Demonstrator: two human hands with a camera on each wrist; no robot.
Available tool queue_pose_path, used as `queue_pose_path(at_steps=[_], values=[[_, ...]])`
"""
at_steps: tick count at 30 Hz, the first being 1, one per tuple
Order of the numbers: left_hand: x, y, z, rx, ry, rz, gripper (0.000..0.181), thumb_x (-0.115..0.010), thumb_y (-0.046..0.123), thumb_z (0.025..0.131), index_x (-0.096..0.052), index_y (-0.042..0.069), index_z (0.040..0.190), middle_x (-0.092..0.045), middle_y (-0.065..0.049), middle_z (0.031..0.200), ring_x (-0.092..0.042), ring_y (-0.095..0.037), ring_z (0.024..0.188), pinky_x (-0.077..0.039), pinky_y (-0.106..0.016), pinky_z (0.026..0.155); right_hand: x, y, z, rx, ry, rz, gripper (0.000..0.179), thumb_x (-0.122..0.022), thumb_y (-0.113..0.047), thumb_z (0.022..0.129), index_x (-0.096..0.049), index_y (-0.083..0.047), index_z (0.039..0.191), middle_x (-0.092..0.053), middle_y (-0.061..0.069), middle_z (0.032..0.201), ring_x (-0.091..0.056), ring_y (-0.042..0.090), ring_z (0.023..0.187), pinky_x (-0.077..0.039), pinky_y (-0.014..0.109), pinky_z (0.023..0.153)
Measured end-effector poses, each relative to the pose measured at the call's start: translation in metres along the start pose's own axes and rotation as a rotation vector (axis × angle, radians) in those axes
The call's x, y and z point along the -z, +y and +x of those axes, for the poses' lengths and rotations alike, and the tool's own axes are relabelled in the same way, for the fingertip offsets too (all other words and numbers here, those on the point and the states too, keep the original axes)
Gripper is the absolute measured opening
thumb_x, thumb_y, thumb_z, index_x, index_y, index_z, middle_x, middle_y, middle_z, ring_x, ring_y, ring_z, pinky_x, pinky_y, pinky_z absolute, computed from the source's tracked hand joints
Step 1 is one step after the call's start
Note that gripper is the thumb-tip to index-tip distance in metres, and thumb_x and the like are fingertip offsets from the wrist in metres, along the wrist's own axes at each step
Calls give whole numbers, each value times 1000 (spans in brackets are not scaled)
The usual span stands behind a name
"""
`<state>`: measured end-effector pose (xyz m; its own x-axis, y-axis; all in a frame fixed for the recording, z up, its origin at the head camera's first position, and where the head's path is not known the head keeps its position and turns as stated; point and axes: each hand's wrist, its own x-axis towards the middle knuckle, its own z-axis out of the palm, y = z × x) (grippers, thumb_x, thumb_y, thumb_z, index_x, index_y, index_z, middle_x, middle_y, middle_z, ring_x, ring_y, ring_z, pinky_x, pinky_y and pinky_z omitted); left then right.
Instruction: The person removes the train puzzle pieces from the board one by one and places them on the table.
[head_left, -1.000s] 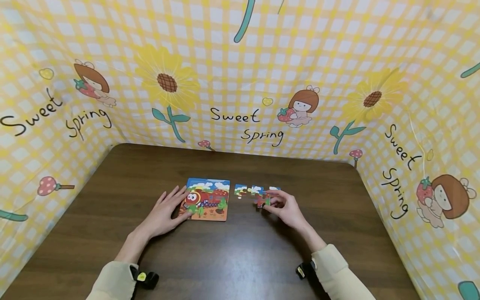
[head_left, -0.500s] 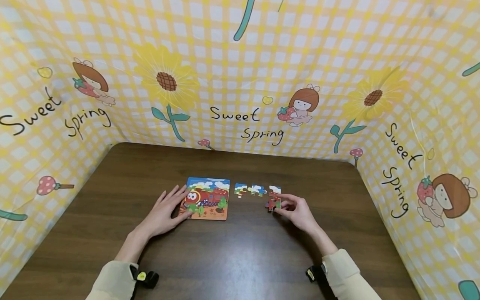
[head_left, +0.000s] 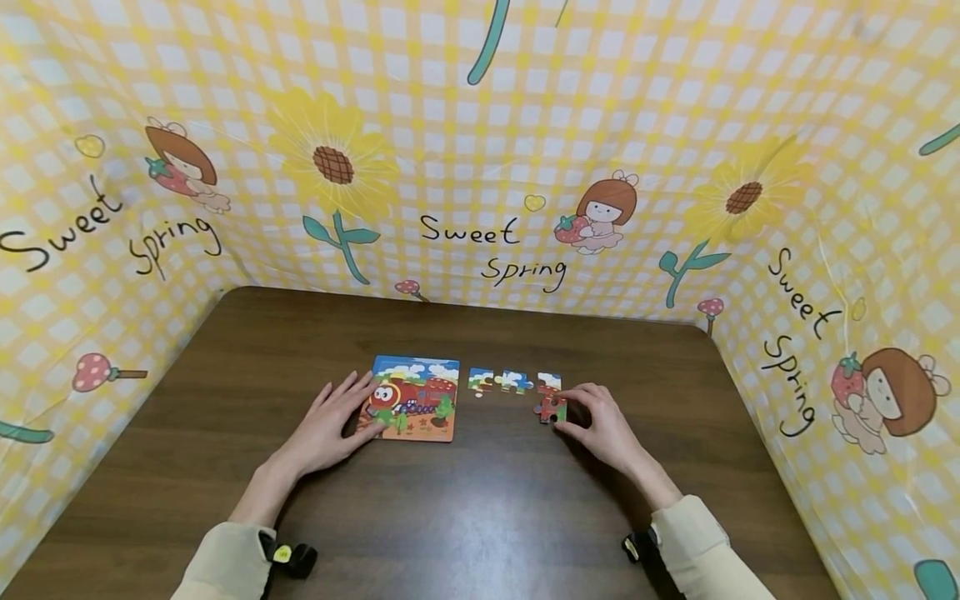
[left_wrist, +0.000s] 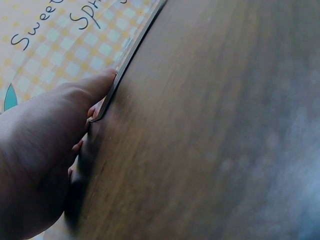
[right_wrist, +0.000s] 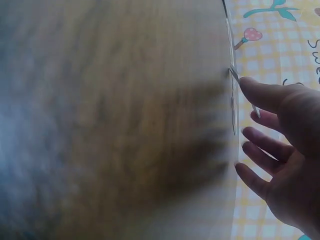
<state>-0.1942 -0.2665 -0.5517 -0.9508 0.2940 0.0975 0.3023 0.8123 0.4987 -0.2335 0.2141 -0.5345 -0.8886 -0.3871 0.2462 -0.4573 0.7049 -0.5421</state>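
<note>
As light sleeves (head_left: 228, 562) reach in from the near side of a dark wood surface (head_left: 420, 517), a person's two hands lie to either side of a children's jigsaw. The left hand (head_left: 330, 425), fingers relaxed and parted, rests on the left edge of a picture board (head_left: 420, 417) showing a red train with round eyes, and grasps nothing. Whether that scene is one print or fitted pieces is too small to tell. Across the gap, the right hand (head_left: 603, 425) pinches a red-and-green piece (head_left: 554, 408) between thumb and finger; the right wrist view shows it tilted above the surface. Just beyond it lies a sky-and-red piece (head_left: 550, 382); whether the two touch is unclear. Along that same row, toward the board, sit a blue-and-white piece (head_left: 514, 382) and a straight-edged piece (head_left: 481, 379), close together but seemingly unlocked. By all appearances the work is at an early stage: three pieces lie in a short row, a fourth is in hand, and the gaps between them remain to be closed. Behind, a yellow checked cloth (head_left: 465, 167) carries flowers and the words "Sweet Spring."
</note>
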Motion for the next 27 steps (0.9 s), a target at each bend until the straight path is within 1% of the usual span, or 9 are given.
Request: queue_pose_path(at_steps=[4, 6, 7, 10, 13, 16, 20, 23, 27], values=[[-1, -2, 0, 0, -2, 5, 80, -72, 48, 105, -45, 9, 169, -37, -19, 178, -25, -47, 169, -13, -74, 134, -16, 35, 2, 55, 16, -11, 44, -88, -32, 96, -76, -10, 133, -70, 13, 139, -60, 39, 134, -49, 70, 110], [-2, -3, 0, 3, 0, 2, 81, -73, 49, 105, -44, 9, 169, -37, -19, 179, -24, -47, 169, -12, -74, 134, -26, 57, 4, 64, 8, -32, 47, -87, -39, 97, -76, -14, 135, -68, 11, 145, -58, 39, 139, -47, 72, 113], [-2, -3, 0, 5, 0, -1, 81, -73, 50, 105, -44, 9, 169, -36, -19, 179, -24, -47, 169, -12, -74, 134, -30, 65, 5, 52, -5, -42, 48, -86, -40, 97, -75, -15, 136, -67, 11, 149, -56, 38, 143, -45, 72, 115], [-3, -4, 0, 7, -5, -5, 82, -72, 52, 105, -44, 9, 170, -36, -19, 179, -23, -47, 169, -12, -73, 134, -35, 78, 7, 42, -30, -73, 51, -87, -41, 97, -75, -15, 139, -65, 12, 153, -54, 39, 147, -44, 73, 117], [-4, -5, 1, 8, -8, -14, 83, -72, 52, 105, -43, 9, 170, -35, -19, 179, -23, -47, 170, -11, -73, 135, -36, 80, 7, 34, -43, -76, 53, -88, -38, 96, -74, -14, 140, -64, 13, 155, -53, 40, 149, -43, 74, 117], [-4, -5, 1, 7, -6, -14, 83, -72, 51, 105, -43, 9, 170, -35, -19, 179, -22, -47, 170, -10, -73, 135, -34, 78, 7, 19, -50, -72, 57, -88, -39, 96, -70, -15, 145, -62, 12, 157, -52, 40, 150, -43, 74, 117], [-5, -5, 1, 4, -2, -14, 83, -71, 52, 105, -43, 9, 170, -35, -18, 179, -22, -47, 170, -10, -74, 135, -34, 75, 8, 1, -43, -61, 66, -85, -46, 97, -63, -16, 153, -61, 10, 157, -51, 38, 150, -43, 72, 118], [-5, -3, 1, -3, 10, -19, 82, -72, 50, 105, -44, 8, 169, -36, -20, 179, -24, -48, 169, -11, -75, 134, -38, 72, 13, 4, -27, -52, 71, -82, -52, 98, -61, -17, 155, -60, 10, 158, -52, 38, 150, -44, 71, 118], [-4, -1, 0, -14, 30, -16, 80, -74, 48, 104, -47, 7, 167, -39, -21, 177, -27, -50, 167, -14, -76, 132, -48, 62, 24, 27, -14, -31, 72, -82, -55, 97, -58, -24, 158, -58, 7, 160, -51, 35, 152, -46, 69, 115]])
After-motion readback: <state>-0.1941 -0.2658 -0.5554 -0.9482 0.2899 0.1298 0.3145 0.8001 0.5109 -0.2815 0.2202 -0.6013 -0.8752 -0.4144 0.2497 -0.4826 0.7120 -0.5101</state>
